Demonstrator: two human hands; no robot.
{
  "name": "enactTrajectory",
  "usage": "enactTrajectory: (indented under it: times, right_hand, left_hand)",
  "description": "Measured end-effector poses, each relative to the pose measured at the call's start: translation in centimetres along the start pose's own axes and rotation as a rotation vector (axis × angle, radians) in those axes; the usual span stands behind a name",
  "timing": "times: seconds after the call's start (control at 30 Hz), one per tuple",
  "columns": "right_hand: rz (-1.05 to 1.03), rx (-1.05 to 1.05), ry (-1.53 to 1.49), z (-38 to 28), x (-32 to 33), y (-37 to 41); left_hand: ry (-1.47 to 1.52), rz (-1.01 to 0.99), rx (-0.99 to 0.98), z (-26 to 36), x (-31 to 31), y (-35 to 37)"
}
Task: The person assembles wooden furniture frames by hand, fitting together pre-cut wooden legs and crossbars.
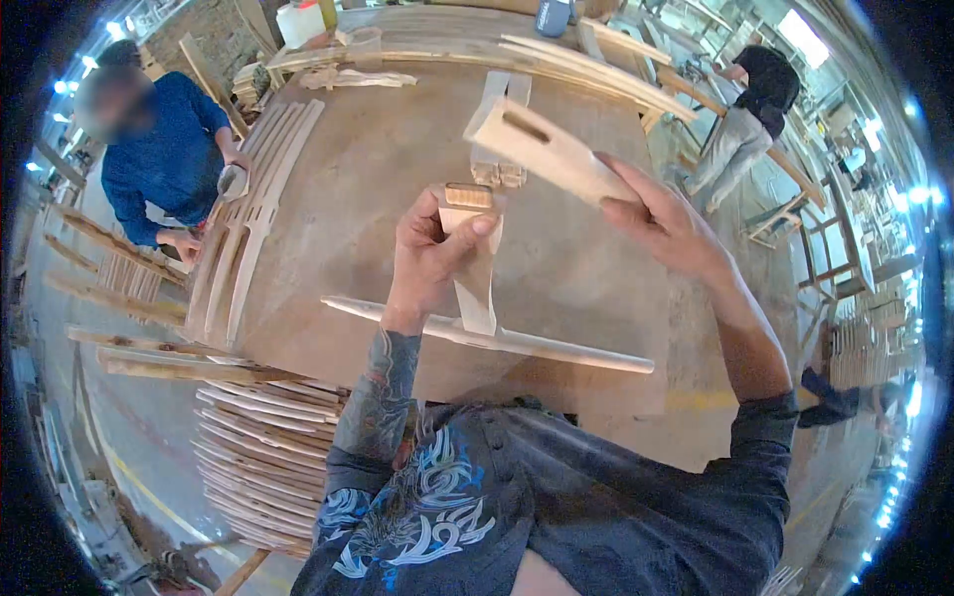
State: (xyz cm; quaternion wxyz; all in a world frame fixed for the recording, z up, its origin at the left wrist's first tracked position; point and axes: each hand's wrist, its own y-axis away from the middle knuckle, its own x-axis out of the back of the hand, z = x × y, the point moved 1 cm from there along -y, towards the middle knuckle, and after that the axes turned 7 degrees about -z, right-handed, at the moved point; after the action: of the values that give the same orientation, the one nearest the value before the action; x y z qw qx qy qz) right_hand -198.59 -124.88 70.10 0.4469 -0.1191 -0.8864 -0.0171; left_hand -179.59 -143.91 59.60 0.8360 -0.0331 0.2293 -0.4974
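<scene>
My left hand [422, 253] is closed around the upper end of a flat wooden rail [477, 288], thumb across its face. A rounded tenon [469, 196] shows at the top of that rail. Its lower end meets a long tapered wooden leg [576, 353] lying crosswise near the table edge. With fingers wrapped round one end, my right hand [671, 219] grips a slotted wooden piece [556, 159], tilted above and to the right of the tenon, apart from it. Behind it, a few pale wooden blocks [512, 89] lie on the worktable [388, 149].
At left, a person in blue [164, 149] stands by long slotted wooden legs [260, 214]. Stacked curved slats [263, 457] are low on the left. Long strips [596, 74] and a dark blue container [553, 18] line the back. Another person [760, 109] bends at far right.
</scene>
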Motion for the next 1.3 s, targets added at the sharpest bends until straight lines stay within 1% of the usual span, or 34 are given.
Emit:
enactTrajectory:
  times: [0.03,0.1,0.27,0.33,0.37,0.4,0.43,0.47,0.53,0.57,0.63,0.67,0.73,0.8,0.87,0.9,0.97,1.0,1.03,1.1,1.17,1.23,1.3]
  right_hand:
    - [-0.091,-0.097,0.024,-0.9,0.6,0.1]
    - [-0.120,-0.067,0.055,-2.3,1.4,0.1]
    - [-0.183,-0.036,0.098,-5.0,1.7,-0.1]
    - [-0.116,0.050,0.149,-4.9,1.3,-0.1]
    - [-0.126,0.046,0.152,-5.5,1.2,-0.2]
    - [-0.130,0.064,0.223,-6.6,1.2,-0.3]
    - [-0.133,0.081,0.295,-7.3,1.2,-0.4]
    - [-0.141,0.075,0.297,-7.2,1.1,-0.3]
    - [-0.090,0.179,0.410,-6.8,1.2,-0.1]
    - [-0.100,0.174,0.408,-7.2,1.3,-0.1]
    - [-0.128,0.125,0.550,-8.6,1.6,-0.1]
    - [-0.134,0.117,0.542,-8.7,1.7,-0.2]
    - [-0.173,0.101,0.683,-8.3,1.7,-0.2]
    - [-0.161,0.086,0.688,-7.5,1.1,0.1]
    - [-0.147,0.101,0.712,-7.4,1.0,0.2]
    - [-0.152,0.079,0.738,-7.4,1.0,0.3]
    - [-0.165,0.050,0.753,-7.3,0.8,0.4]
    - [-0.157,0.075,0.762,-7.1,1.0,0.5]
    - [-0.149,0.102,0.776,-7.1,1.1,0.4]
    - [-0.145,0.109,0.775,-7.6,1.0,0.4]
    - [-0.142,0.115,0.773,-7.8,1.2,0.3]
    - [-0.167,0.043,0.768,-7.4,1.3,0.3]
    - [-0.169,0.044,0.730,-7.2,1.1,0.4]
  left_hand:
    - [-0.012,-0.010,-0.022,0.2,-0.1,0.0]
    - [-0.024,-0.007,-0.060,0.7,-0.3,0.0]
    - [0.070,-0.053,-0.047,0.8,-0.4,0.2]
    - [0.087,-0.037,-0.035,0.6,-0.4,0.4]
    - [0.098,-0.030,-0.021,0.5,-0.4,0.4]
    - [0.108,-0.024,-0.018,0.4,-0.4,0.5]
    - [0.097,-0.033,-0.049,0.5,-0.4,0.4]
    - [0.084,-0.043,-0.079,0.6,-0.4,0.4]
    - [0.110,-0.056,-0.071,0.6,-0.4,0.5]
    - [0.126,-0.069,-0.067,0.6,-0.4,0.6]
    - [0.093,-0.082,-0.051,0.9,-0.3,0.7]
    - [0.053,-0.104,-0.041,0.9,-0.1,0.7]
    - [0.024,-0.132,-0.025,0.7,0.4,0.5]
    - [-0.004,-0.171,-0.013,0.8,0.5,0.8]
    - [0.097,-0.209,-0.199,1.7,0.5,0.8]
    - [0.097,-0.209,-0.200,2.3,1.1,0.0]
    - [0.257,-0.296,-0.280,4.2,2.4,-1.8]
    - [0.261,-0.289,-0.268,7.1,1.3,-2.1]
    - [-0.079,-0.233,-0.188,11.3,-0.6,-2.9]
    - [-0.401,-0.175,-0.098,12.5,-1.8,-4.1]
    - [-0.996,-0.409,-0.257,10.7,-1.7,-6.3]
    - [-1.598,-0.661,-0.414,8.5,-1.2,-8.2]
    - [-1.886,-0.818,-0.499,7.0,-1.1,-8.6]
